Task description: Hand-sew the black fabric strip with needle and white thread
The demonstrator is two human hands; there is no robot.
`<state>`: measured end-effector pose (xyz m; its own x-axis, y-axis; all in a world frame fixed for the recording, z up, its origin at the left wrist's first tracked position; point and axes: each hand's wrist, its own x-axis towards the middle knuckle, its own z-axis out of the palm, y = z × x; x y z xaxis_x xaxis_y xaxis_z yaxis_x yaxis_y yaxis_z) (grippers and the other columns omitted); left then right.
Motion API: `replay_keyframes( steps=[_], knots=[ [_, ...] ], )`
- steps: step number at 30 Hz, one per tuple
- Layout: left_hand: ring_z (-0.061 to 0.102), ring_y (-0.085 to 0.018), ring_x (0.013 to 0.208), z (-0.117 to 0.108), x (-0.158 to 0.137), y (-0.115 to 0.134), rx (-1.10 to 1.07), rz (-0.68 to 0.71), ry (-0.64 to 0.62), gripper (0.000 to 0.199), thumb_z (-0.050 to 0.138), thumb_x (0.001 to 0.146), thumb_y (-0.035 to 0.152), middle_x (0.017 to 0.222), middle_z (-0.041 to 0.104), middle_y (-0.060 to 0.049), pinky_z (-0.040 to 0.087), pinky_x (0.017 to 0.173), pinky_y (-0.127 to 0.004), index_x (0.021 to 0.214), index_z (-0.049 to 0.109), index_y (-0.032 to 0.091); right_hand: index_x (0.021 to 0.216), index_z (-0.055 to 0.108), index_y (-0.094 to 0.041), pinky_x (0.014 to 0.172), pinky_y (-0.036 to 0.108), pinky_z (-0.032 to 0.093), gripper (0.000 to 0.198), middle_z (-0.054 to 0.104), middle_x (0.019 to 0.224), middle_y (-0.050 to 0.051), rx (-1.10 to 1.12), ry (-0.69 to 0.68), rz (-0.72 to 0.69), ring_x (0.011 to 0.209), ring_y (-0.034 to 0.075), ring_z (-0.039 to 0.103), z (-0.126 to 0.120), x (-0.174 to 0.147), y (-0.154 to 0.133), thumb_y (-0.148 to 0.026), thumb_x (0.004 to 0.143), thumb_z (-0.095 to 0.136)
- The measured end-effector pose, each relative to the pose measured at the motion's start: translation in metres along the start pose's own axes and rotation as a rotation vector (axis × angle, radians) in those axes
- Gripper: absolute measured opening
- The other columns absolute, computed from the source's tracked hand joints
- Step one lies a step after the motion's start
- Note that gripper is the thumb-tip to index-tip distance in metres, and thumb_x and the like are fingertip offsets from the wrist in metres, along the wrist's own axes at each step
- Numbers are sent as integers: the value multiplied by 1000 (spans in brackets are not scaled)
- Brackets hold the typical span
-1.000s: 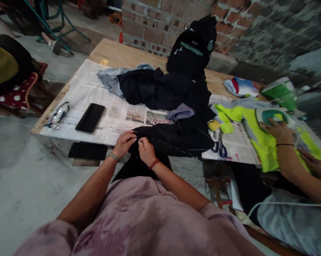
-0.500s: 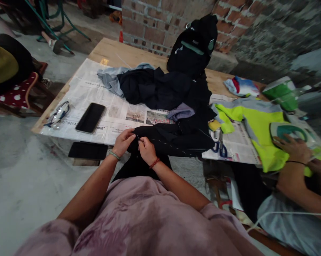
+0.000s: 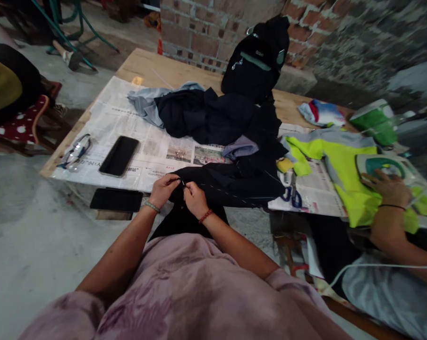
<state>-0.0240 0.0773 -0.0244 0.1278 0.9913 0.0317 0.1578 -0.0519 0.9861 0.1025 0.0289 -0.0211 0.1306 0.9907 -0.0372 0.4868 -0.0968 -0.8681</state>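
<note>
My left hand is closed in a pinch on the left end of a black cloth garment at the table's front edge. Close beside it, my right hand is pinched at the same end of the cloth, with a tiny, thin, needle-like glint at its fingertips; its exact kind is too small to make out. A dashed line of white stitches runs along the garment to the right of my hands. More dark clothing lies heaped behind it, with grey-blue cloth at its left.
On the newspaper-covered table lie a phone, glasses and scissors. A dark flat case juts past the front edge. A black backpack stands behind. At right, a co-worker's hand holds an iron on a yellow garment.
My hands stay at the same end of the black cloth, with only a slight shift of the right fingertips. The co-worker's iron has moved a little left and away from the front edge.
</note>
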Motion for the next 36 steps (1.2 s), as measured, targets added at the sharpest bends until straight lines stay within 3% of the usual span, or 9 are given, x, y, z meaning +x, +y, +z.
replay_keyframes(
  steps=[4,14,18,23,29,36],
  knots=[
    [58,-16,77,-1,-1,-2,17,64,-32,14,61,68,29,80,65,-1,46,75,-29,77,65,19,79,50,-20,55,20,35,17,50,58,-2,-18,-5,4,57,11,48,0,0,-1,-27,81,35],
    [56,-15,79,-1,-3,-3,115,267,-113,9,57,72,22,80,62,-2,46,77,-30,74,65,20,82,50,-19,58,21,36,16,52,65,-1,8,55,12,61,11,48,6,6,0,-25,80,35],
    [58,-16,81,-5,-5,0,126,216,-129,12,57,73,26,82,64,-3,47,79,-31,79,64,19,83,51,-19,58,20,37,17,51,62,-2,79,34,53,58,10,48,4,7,-2,-27,81,36],
    [60,-17,88,-6,-4,-3,9,116,-192,31,62,69,30,98,64,-6,48,81,-31,97,60,16,82,53,-18,55,20,37,18,49,56,-5,149,31,104,53,9,47,2,6,-5,-32,81,41],
    [60,-16,76,1,-1,-10,164,155,-15,18,60,70,31,80,66,-3,49,73,-29,80,65,17,90,52,-18,43,16,34,18,52,57,-6,235,-14,186,43,6,44,-4,-3,-15,-30,78,44],
    [59,-14,71,2,-1,-14,149,146,39,17,60,71,30,78,66,-1,47,67,-27,82,65,18,74,55,-17,36,16,30,18,52,54,-4,204,-30,285,36,5,41,-12,-10,-25,-34,75,49]
  ],
)
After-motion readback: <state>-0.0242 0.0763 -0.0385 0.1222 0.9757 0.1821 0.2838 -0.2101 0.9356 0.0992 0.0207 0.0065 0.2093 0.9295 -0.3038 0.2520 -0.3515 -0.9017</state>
